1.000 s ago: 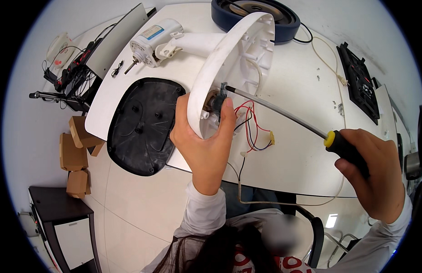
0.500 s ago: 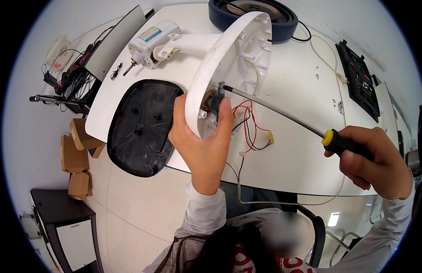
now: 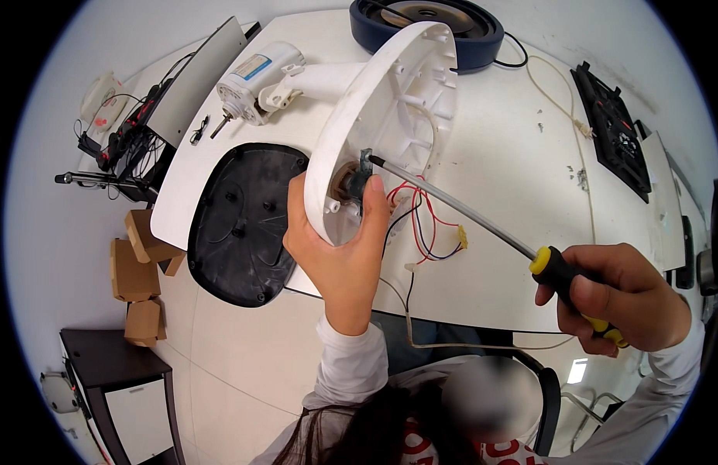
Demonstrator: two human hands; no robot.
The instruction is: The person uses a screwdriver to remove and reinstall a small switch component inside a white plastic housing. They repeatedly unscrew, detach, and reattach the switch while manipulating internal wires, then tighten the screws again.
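Note:
My left hand (image 3: pixel 337 260) grips the lower rim of a white plastic fan base (image 3: pixel 340 108), tipped on its side with its ribbed hollow facing right. The thumb presses beside a dark round part on a small metal bracket (image 3: pixel 366 161) inside the hollow. My right hand (image 3: pixel 626 298) is wrapped round the black and yellow handle of a screwdriver (image 3: pixel 460 208). Its shaft slopes up to the left, with the tip at the bracket; I cannot tell whether it sits in a screw. Red and black wires (image 3: pixel 430 225) hang beside the base. A white motor (image 3: pixel 258 77) joins the base's neck.
A black plastic bottom cover (image 3: pixel 239 232) lies left of the base on the white table (image 3: pixel 498 155). Behind stands a dark blue round object (image 3: pixel 429 35). Loose screws (image 3: pixel 580 178) and an open black tool case (image 3: pixel 611 128) are at the right. Cardboard boxes (image 3: pixel 134 267) sit at the left.
My right hand has turned on the handle and shifted slightly down and left, showing the handle's yellow end. The screwdriver's tip stays at the bracket. The base has shifted slightly left in view.

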